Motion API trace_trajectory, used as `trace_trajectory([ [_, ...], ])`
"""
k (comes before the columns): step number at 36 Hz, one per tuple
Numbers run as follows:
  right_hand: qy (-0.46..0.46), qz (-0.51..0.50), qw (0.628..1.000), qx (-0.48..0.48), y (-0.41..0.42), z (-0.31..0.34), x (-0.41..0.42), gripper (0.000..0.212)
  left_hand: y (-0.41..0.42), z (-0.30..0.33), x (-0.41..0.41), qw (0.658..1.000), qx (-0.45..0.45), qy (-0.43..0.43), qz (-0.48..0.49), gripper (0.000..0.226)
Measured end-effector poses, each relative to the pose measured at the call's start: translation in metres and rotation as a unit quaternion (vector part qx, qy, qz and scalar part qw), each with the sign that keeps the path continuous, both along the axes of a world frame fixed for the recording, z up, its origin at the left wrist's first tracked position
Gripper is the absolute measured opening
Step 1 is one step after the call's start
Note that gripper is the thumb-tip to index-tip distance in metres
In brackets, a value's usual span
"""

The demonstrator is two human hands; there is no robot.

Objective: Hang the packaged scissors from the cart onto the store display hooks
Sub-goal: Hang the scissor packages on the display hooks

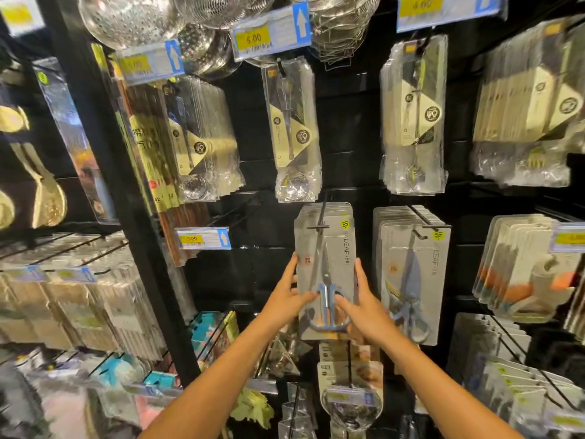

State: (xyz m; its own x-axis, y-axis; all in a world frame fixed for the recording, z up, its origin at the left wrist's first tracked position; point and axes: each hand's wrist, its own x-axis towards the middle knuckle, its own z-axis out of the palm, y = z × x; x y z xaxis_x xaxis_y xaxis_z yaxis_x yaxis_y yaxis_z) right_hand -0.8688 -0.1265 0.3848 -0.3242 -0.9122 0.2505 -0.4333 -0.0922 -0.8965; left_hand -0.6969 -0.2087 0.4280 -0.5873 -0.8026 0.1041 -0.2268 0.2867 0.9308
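Scissors pack point(326, 274) on hook point(321, 217), gripped between left hand point(292, 296) and right hand point(364, 307), fingers curled round edges.

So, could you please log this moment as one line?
step: hanging | item: scissors pack on display hook | left hand: holds left edge | right hand: holds right edge | neighbour: scissors stack

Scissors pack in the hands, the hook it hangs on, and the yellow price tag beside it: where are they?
scissors pack point(326, 248), head view, grey card front.
hook point(322, 213), head view, black wire.
price tag point(191, 238), head view, yellow label.
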Motion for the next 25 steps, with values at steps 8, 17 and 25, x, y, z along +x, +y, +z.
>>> trace_trajectory([
  [8,0.002,-0.047,0.999,0.016,-0.018,-0.012,-0.005,0.099,-0.001,-0.003,-0.002,0.998,-0.042,-0.043,0.019,0.094],
  [17,0.089,-0.029,0.995,0.037,0.012,-0.041,0.018,0.066,0.001,-0.046,0.043,0.968,-0.185,-0.169,0.035,0.082],
  [25,0.200,0.116,0.972,0.048,0.027,-0.045,0.067,0.047,0.035,-0.068,0.127,0.921,-0.302,-0.247,0.009,0.071],
])
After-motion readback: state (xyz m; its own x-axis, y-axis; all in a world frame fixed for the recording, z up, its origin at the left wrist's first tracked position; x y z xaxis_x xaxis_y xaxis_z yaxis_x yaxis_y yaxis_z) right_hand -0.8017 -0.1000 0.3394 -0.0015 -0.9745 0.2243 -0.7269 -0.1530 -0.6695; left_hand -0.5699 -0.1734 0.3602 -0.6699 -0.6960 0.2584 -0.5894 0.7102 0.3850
